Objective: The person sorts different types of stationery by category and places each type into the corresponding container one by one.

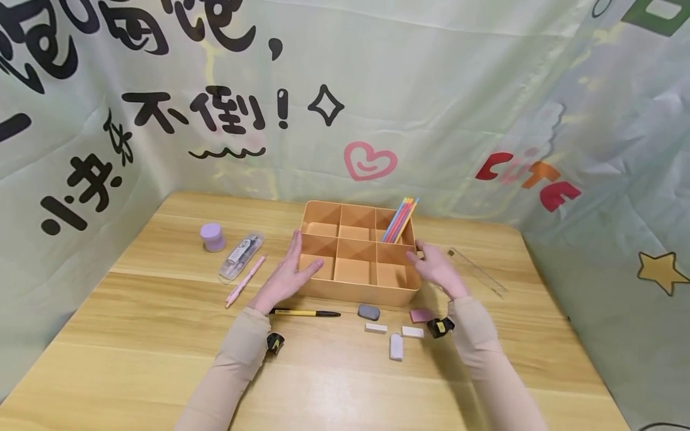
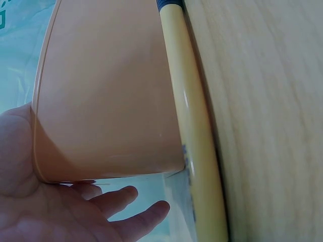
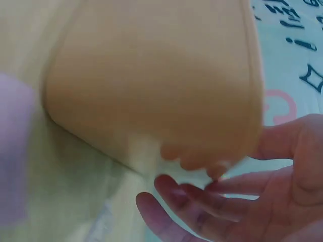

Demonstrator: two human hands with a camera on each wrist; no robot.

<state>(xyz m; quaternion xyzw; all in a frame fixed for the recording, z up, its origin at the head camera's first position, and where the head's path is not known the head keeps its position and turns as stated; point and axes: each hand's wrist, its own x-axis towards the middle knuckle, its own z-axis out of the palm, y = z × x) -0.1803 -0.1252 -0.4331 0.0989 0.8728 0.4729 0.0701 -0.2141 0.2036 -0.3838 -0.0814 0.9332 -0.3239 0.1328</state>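
Observation:
An orange desk organizer box (image 1: 358, 291) with several compartments stands on the table. At its left side, my left hand (image 1: 283, 275) holds the wall, thumb over the rim and fingers along the outside. My right hand (image 1: 439, 269) grips the right side, thumb at the rim; in the right wrist view its fingers (image 3: 186, 201) lie by the outer wall. Slim coloured sticks (image 1: 400, 221) lean in the back right compartment. A yellow pen (image 2: 189, 111) with dark ends lies along the box's front, close to my left wrist.
Before the box lie a grey oval eraser (image 1: 369, 312), a pink block (image 1: 421, 315) and several small white blocks (image 1: 396, 347). To the left are a purple round container (image 1: 212, 237), a clear case (image 1: 241, 257) and a pink pen (image 1: 245, 281). A thin clear strip (image 1: 477, 272) lies right.

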